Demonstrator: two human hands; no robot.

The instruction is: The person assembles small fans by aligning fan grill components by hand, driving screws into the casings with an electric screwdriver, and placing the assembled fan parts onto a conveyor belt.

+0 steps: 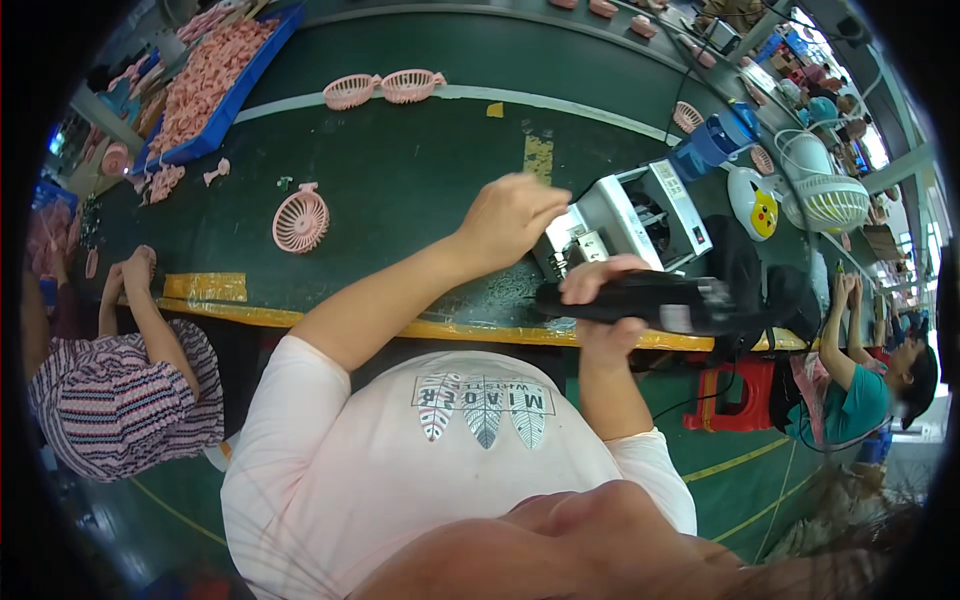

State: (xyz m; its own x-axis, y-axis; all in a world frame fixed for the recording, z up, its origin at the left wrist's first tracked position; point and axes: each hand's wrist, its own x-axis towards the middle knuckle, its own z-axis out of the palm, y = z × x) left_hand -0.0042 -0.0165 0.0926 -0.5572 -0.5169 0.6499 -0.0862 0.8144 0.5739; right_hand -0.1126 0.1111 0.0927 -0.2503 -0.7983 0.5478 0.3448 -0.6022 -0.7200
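Note:
My right hand (608, 325) is wrapped round a black electric screwdriver (650, 300), held level over the bench's front edge with its tip pointing left. My left hand (512, 222) is closed, its fingertips pressed together beside a light grey box-shaped machine (625, 215). What those fingertips hold, if anything, is too small to make out. The machine looks like a screw feeder, with an open dark middle and a small metal part at its front. Left of my left hand, a round pink fan grille (301, 220) lies apart on the bench, touched by neither hand.
Two pink grilles (408, 86) sit along the white line at the back. A blue tray (180, 150) heaped with pink parts stands far left. Right of the machine are a blue bottle (712, 142) and a white fan (832, 200). Co-workers sit on both sides.

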